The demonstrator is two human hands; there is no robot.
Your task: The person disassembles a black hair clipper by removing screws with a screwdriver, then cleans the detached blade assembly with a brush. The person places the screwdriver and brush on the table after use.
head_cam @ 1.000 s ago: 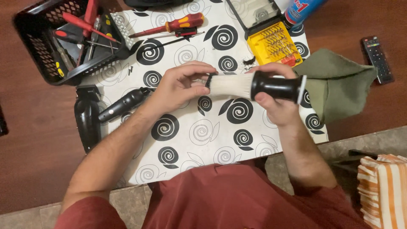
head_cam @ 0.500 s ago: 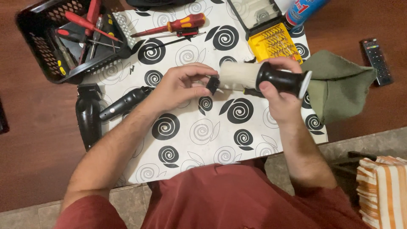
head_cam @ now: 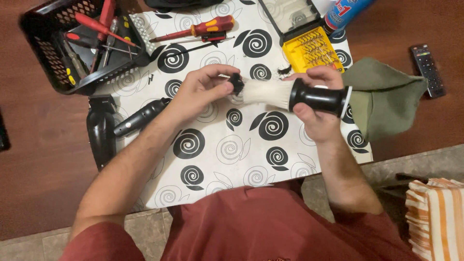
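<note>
- The right hand [head_cam: 316,108] wraps around the black cylindrical handle [head_cam: 319,99] of a device with a white tapered barrel [head_cam: 266,92], held level above the middle of the desk [head_cam: 227,150], which wears a white cloth with black spirals.
- The left hand [head_cam: 200,92] pinches a small black piece [head_cam: 237,83] at the barrel's narrow end between thumb and fingers.
- A green cloth [head_cam: 382,99] lies at the right, just behind the handle's end.
- A yellow bit case [head_cam: 311,48] sits upper centre; a red and yellow screwdriver [head_cam: 198,29] lies left of it.
- A black plastic basket [head_cam: 53,63] of tools occupies the upper left.
- A black hair-dryer body [head_cam: 101,130] rests at the left edge.
- A black remote control [head_cam: 427,70] lies far right.
</note>
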